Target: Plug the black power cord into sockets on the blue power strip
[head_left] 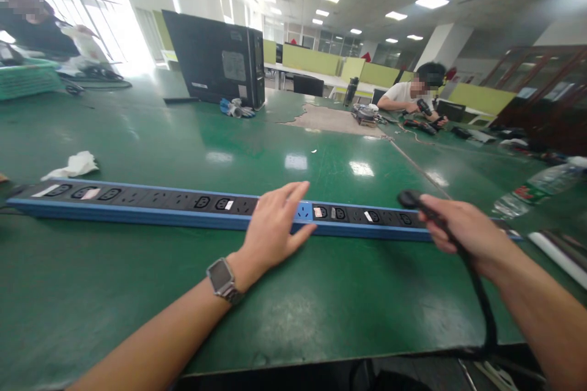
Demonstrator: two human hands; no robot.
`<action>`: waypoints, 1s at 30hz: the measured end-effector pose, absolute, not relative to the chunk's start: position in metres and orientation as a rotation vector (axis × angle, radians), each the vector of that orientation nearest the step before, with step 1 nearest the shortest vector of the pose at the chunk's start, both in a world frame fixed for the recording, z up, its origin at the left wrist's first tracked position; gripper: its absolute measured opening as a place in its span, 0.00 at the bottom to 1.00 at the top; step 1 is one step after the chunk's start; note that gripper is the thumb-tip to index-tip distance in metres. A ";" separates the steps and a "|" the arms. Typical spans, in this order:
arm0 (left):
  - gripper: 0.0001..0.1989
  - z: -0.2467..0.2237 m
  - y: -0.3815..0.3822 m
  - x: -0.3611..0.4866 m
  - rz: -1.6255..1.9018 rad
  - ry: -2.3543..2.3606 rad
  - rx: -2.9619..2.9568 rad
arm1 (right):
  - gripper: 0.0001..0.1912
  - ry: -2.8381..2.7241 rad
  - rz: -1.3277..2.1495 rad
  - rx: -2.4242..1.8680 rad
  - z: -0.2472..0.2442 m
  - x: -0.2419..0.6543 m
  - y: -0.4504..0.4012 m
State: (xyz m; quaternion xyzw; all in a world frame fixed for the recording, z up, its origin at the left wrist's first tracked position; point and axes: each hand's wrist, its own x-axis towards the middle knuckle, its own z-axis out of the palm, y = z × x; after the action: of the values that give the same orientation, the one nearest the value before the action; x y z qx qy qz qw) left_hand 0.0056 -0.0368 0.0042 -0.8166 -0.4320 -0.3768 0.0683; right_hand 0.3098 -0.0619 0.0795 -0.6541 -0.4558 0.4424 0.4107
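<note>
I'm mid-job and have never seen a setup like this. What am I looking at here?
There is no robot: these are a person's two bare hands, seen from one camera worn on the head, looking forward and down. On the green table lies a long blue power strip with a row of sockets. The left hand is open over it; whether it touches is hard to tell. The right hand grips a black plug on a thick black cable. Around them are a plastic bottle, a crumpled white tissue and, farther back, a dark computer case.
</note>
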 end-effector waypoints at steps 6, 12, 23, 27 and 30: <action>0.21 0.023 -0.055 0.003 -1.393 -1.227 -2.406 | 0.24 -1.564 1.347 -1.345 0.069 0.199 -0.100; 0.23 0.001 -0.023 -0.096 -1.245 -1.802 -2.203 | 0.24 -1.296 1.190 -1.577 -0.014 0.222 -0.093; 0.19 0.009 -0.010 -0.101 -0.850 -1.589 -2.568 | 0.22 -1.384 0.998 -1.528 -0.037 0.223 -0.103; 0.20 0.008 -0.017 -0.108 -1.037 -1.670 -2.620 | 0.22 -1.407 0.927 -1.515 -0.042 0.225 -0.104; 0.21 0.008 -0.021 -0.109 -1.009 -1.691 -2.630 | 0.22 -1.405 0.944 -1.510 -0.043 0.225 -0.104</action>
State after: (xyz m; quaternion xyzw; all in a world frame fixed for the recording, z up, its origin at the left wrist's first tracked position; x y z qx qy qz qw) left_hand -0.1086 -0.0211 0.0080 -0.7983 -0.5134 -0.3065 -0.0718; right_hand 0.2247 -0.1038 -0.0429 -0.6033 -0.5612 0.3772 0.4229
